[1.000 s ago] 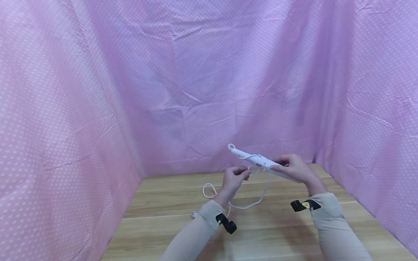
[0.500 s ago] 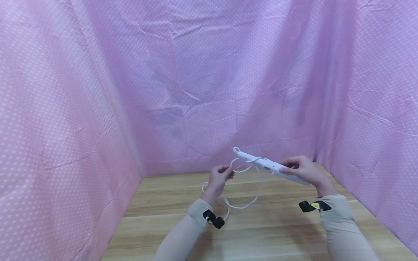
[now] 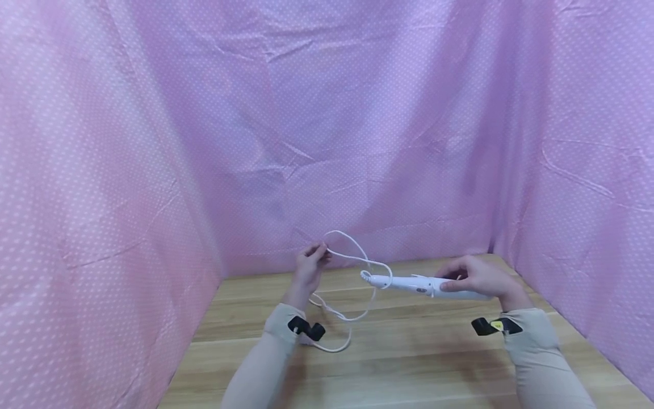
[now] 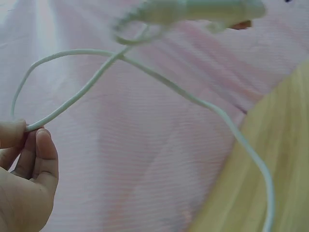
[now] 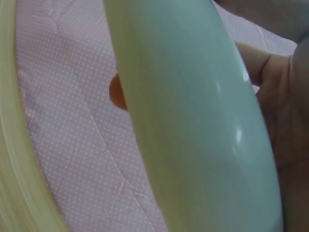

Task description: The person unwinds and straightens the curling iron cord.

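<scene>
A long, slim white hair iron [image 3: 401, 282] is held nearly level above the table by my right hand [image 3: 477, 281], thumb on the near side. Its glossy body [image 5: 193, 125] fills much of the right wrist view, with one fingertip showing past its far edge. My left hand [image 3: 309, 270] is off to the left, pinching the white cord [image 4: 87, 88] between thumb and fingers. From that pinch the cord makes a raised loop, and part of it crosses the iron near its coiled tail end. The rest hangs down to the table.
More of the cord lies in curves on the wooden table [image 3: 398, 363], partly behind my left wrist. Pink dotted curtains [image 3: 327, 142] close off the back and both sides. A black camera is strapped to each wrist.
My left hand has moved left and slightly up, drawing the cord out into a larger loop. The hair iron has gone from slanted to nearly level, its tail end lower, as my right hand shifted right.
</scene>
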{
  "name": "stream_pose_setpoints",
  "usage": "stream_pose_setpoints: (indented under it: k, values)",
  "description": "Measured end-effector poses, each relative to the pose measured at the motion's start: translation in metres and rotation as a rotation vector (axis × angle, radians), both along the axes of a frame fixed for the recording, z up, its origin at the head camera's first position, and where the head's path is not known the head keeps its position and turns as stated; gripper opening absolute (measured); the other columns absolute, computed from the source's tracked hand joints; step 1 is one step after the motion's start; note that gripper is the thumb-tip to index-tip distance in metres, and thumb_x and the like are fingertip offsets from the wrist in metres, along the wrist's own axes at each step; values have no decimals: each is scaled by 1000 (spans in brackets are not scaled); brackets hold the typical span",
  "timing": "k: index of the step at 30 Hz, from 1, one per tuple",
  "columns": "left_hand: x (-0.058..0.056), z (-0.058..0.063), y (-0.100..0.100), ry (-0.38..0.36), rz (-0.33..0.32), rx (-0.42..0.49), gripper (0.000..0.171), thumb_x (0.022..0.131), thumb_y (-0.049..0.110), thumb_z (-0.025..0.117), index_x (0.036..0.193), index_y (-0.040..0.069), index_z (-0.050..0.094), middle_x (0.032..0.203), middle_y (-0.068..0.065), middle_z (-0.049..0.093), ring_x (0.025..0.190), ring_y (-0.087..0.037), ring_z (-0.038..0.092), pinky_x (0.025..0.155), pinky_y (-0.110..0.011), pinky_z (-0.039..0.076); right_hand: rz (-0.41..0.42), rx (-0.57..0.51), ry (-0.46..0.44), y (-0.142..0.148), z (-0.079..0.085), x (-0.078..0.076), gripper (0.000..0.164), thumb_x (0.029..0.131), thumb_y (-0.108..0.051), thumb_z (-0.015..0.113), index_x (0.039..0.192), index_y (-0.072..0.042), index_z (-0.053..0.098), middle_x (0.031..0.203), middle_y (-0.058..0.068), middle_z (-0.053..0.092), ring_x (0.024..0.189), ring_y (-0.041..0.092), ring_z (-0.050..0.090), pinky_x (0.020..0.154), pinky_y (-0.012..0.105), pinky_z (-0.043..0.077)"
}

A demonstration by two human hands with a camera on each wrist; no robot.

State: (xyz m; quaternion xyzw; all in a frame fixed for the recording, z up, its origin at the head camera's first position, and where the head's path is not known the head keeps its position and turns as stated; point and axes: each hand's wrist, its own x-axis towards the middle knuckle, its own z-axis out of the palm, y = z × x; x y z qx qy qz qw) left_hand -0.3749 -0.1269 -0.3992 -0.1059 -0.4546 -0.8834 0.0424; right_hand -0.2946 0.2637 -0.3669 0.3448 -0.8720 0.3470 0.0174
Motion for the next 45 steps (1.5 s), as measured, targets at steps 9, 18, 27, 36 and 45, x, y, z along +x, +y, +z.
stream_pose_setpoints:
  k: [9,18,27,36,45]
  values:
    - [10,11,-51,-11,75,55,13,94,2,60,85,8,66,78,-1,68,69,-11,63,69,-20,55,-286,162,118,9,-1,3,17,84,-39,73,96,-27,74,81,-16,66,70,0,54,61,21,44]
    - [18,0,-90,119,130,18,11,92,2,62,87,8,69,83,-2,71,72,-12,65,72,-21,56,-368,26,110,21,-4,1,25,86,-28,74,104,-10,75,94,1,72,79,2,56,66,22,46]
    - [26,-29,-95,174,266,-253,13,86,-13,60,98,-17,56,78,-4,69,65,-14,65,67,-25,57,-401,-10,146,24,0,2,24,87,-25,73,103,-7,75,89,2,72,72,0,55,63,21,46]
    - [26,-63,-96,254,283,-744,19,83,0,73,99,-8,69,94,-17,72,83,-5,67,80,-17,54,-434,14,130,28,-4,-1,30,86,-29,73,107,-7,74,93,6,73,74,1,55,64,21,45]
    - [21,-96,-94,248,151,-717,30,84,-8,69,113,-14,63,99,-30,68,86,-6,68,79,-18,55,-519,118,104,29,-23,-11,35,85,-47,71,104,-18,76,91,-3,72,74,9,57,64,25,44]
